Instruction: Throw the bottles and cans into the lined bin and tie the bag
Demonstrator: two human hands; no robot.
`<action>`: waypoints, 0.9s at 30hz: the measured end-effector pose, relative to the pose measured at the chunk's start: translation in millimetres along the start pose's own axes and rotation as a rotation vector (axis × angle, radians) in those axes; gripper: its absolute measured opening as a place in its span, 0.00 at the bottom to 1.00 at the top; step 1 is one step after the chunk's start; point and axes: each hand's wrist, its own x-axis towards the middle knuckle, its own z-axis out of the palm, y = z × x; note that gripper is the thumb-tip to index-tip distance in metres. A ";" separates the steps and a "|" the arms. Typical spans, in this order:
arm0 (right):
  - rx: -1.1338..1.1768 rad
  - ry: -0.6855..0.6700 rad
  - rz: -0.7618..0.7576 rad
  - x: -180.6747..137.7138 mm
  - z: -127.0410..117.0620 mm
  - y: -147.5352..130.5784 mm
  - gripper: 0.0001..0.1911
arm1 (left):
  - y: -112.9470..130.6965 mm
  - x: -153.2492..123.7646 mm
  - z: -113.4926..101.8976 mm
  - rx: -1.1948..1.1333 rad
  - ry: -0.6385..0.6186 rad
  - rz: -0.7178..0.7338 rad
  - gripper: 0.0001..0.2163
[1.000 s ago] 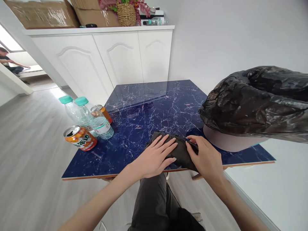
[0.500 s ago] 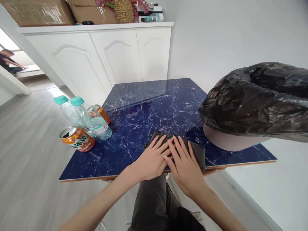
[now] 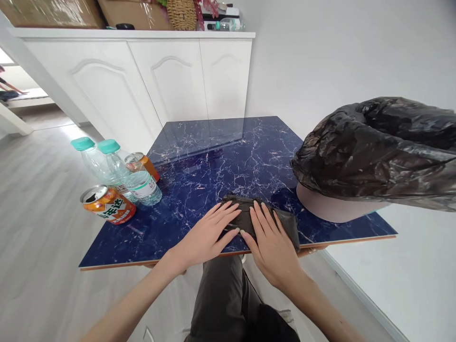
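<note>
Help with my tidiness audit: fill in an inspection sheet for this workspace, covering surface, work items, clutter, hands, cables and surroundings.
Surface: glossy blue marbled tabletop, reflecting the cupboard.
Work items: folded black plastic at the near edge, partly covered by the hands.
Clutter: two orange cans and two clear bottles at left; a black bag over a pale tub at right.
Hands: left hand and right hand both palm-down on the plastic.
Cables: nothing clearly seen.
Surroundings: boxes on the cupboard; part of another person far left.

Tbl has 2 cans, 2 btls, 1 blk pkg, 1 bin.
</note>
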 end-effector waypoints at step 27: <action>0.044 -0.030 0.021 57.2 30.7 21.4 0.47 | -0.9 -18.5 5.1 -0.347 0.445 -0.368 0.15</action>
